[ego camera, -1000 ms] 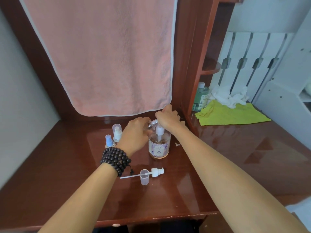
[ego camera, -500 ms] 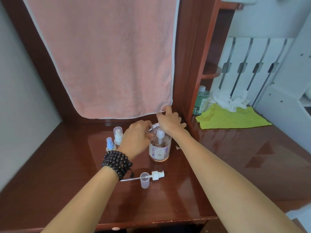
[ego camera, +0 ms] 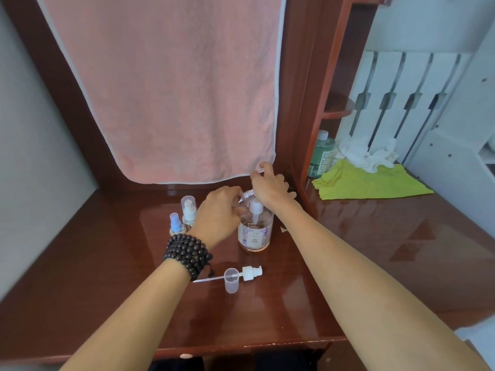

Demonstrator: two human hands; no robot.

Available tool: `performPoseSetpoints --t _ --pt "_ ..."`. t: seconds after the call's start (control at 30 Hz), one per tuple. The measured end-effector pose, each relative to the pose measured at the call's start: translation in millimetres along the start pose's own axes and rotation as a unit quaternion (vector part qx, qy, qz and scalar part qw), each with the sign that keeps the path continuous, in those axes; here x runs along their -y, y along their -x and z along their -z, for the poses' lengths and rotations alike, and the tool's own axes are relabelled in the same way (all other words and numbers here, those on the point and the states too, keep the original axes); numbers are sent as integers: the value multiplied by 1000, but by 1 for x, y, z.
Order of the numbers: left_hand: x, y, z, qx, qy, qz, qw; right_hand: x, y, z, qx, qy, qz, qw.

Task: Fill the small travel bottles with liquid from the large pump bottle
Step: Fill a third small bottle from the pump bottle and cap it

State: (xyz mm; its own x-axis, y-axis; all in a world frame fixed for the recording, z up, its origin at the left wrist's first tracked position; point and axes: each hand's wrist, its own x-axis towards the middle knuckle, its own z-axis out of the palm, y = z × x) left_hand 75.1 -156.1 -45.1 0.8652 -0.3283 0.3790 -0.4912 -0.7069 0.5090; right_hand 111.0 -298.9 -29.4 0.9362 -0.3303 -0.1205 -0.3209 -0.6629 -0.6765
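Note:
The large pump bottle [ego camera: 255, 235], clear with a flowery label, stands at the back of the wooden desk [ego camera: 107, 277]. My right hand [ego camera: 270, 186] lies palm-down on its pump head, fingers spread and the index finger raised. My left hand [ego camera: 218, 214], with a dark bead bracelet on the wrist, grips a small clear travel bottle [ego camera: 246, 196]. The bottle is tilted, its threaded neck up against the pump; most of it is hidden in my fingers. Two more small bottles stand to the left: a blue-topped spray bottle [ego camera: 175, 224] and a clear-capped one [ego camera: 188, 208].
A loose white pump top with its thin tube [ego camera: 250, 273] and a clear cap [ego camera: 231, 282] lie near the desk's front. A pink towel [ego camera: 166, 89] hangs behind. To the right, past a wooden upright, are a green bottle [ego camera: 321, 153], a yellow-green cloth [ego camera: 369, 182] and white tissue [ego camera: 367, 153].
Both hands stay at the pump bottle. My right hand's fingers have spread and the index finger has lifted. The view has shifted slightly.

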Motion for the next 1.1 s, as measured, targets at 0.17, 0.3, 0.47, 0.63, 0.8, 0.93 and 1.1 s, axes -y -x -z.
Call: performPoseSetpoints --t 0.17,0.3,0.47,0.63,0.8,0.93,1.1 --pt "3 5 -8 9 -19 5 1000 -6 -3 -10 14 23 -12 1000" --pt "4 7 -10 18 -19 14 1000 -8 0 -13 32 15 -27 999" --pt "2 -1 3 14 -2 3 1000 1 -2 0 26 9 -7 1000" --pt "5 2 -5 11 -14 5 1000 -6 -6 -8 30 11 -26 999" --pt "5 7 -9 13 -13 15 1000 -8 -4 -12 31 29 -39 998" --pt "3 1 1 15 -3 3 1000 -1 -3 -2 30 22 -19 999" --pt "1 1 -2 9 -15 3 1000 -3 -3 -5 21 20 -31 999"
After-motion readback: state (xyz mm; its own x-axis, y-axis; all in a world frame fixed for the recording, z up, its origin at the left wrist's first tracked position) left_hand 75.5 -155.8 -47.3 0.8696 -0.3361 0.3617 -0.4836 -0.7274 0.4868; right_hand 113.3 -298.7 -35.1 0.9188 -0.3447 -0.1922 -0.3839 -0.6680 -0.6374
